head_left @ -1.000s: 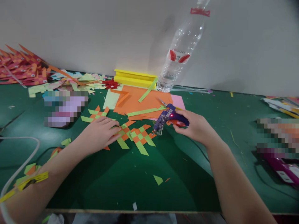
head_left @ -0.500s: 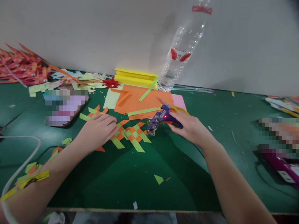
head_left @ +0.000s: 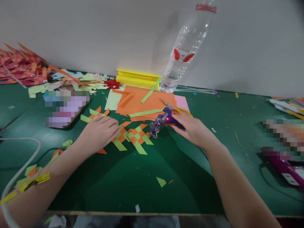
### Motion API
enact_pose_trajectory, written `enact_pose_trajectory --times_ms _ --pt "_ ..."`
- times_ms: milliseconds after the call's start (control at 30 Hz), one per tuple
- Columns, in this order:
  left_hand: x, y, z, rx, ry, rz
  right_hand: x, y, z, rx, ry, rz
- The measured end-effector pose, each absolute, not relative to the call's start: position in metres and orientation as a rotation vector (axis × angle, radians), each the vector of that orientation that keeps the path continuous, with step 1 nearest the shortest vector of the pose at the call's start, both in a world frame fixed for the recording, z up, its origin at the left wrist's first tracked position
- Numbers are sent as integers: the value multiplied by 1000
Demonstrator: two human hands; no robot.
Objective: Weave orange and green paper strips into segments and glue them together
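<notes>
My right hand (head_left: 190, 128) is closed around the grip of a purple hot glue gun (head_left: 163, 119) with a lit red light. Its nozzle points down-left, at the right end of a woven paper fish (head_left: 138, 136) in orange and light green. My left hand (head_left: 102, 131) lies over more woven fish on the left, its fingers curled in on the paper. The fingertips are partly hidden, and the hand covers part of the fish beneath. Scissors with yellow handles (head_left: 182, 111) lie just behind the glue gun.
Orange paper sheets (head_left: 144, 99) and a yellow folded strip (head_left: 137, 78) are at the wall. A clear bottle (head_left: 182, 53) leans there. Red woven pieces (head_left: 23, 68) pile at the far left. A phone (head_left: 68, 110) lies left; a purple device (head_left: 285, 167) sits right. A white cable (head_left: 35, 164) crosses my left forearm.
Hardly anything differs. Both hands, the glue gun and the paper fish stay in nearly the same place; the view shifts very slightly.
</notes>
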State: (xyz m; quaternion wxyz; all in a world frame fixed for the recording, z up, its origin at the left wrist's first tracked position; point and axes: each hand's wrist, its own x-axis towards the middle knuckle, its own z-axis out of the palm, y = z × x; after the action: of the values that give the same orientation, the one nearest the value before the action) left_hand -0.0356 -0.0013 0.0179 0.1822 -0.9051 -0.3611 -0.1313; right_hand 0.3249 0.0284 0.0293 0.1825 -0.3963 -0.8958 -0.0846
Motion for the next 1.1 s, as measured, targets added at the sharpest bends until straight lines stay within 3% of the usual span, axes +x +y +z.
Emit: enact_pose_trajectory --times_ms 367,933,1100 --pt "-35 -1 15 -2620 -1116 -308 323 27 31 -1153 -2493 -192" --pt "-35 0 13 -2616 -1104 -263 322 23 41 -1036 -2413 -460" --pt "-43 2 15 -2565 -1212 -262 332 27 42 -1229 -2288 -526"
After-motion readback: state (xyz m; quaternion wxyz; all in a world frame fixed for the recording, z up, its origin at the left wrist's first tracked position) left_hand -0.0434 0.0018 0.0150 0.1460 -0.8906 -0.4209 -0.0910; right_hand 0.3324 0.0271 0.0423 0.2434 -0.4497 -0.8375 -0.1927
